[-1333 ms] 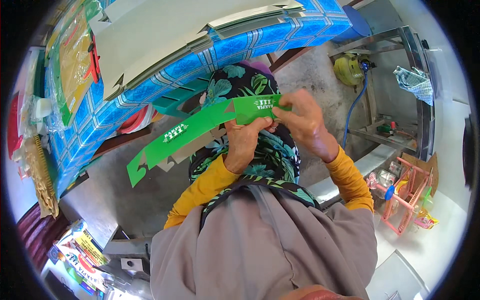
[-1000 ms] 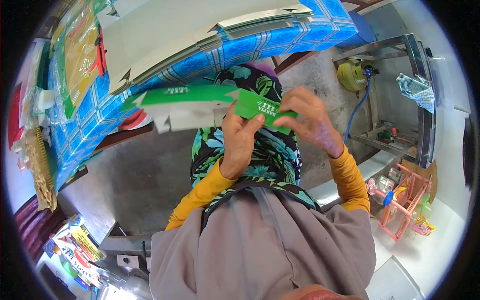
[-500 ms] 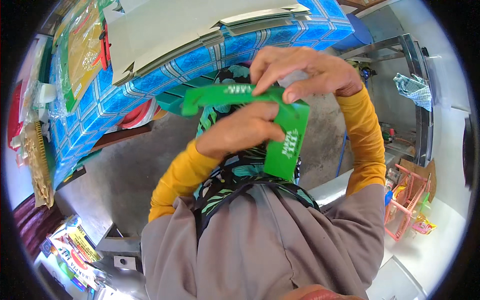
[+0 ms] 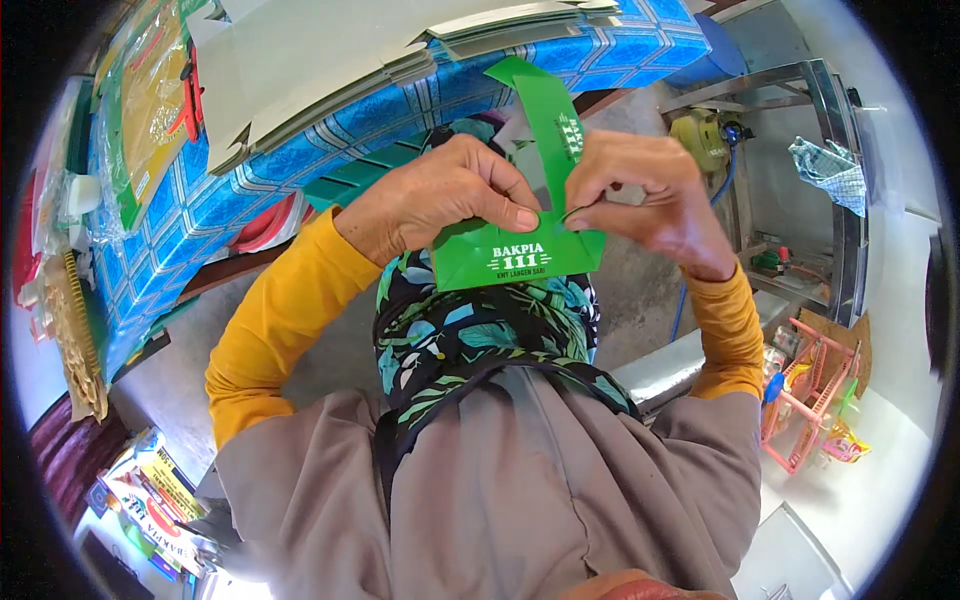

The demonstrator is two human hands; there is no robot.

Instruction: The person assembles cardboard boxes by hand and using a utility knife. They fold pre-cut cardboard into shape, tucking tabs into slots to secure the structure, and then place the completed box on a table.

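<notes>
A green cardboard box with white print is held above my lap, partly folded, one long flap pointing away toward the table. My left hand grips its left side, with the thumb pressed on the upper edge of the front panel. At the right corner, my right hand pinches the card between thumb and curled fingers. Parts of the box's inside and of its right end are hidden behind my fingers.
Ahead stands a table with a blue checked cloth. Stacked flat grey card sheets cover much of it, and plastic-wrapped packs lie at its left end. A metal frame and a pink rack stand to the right.
The box has turned so its front panel faces me and its long flap points away. My left hand has moved up and left; my right hand has come lower to the corner.
</notes>
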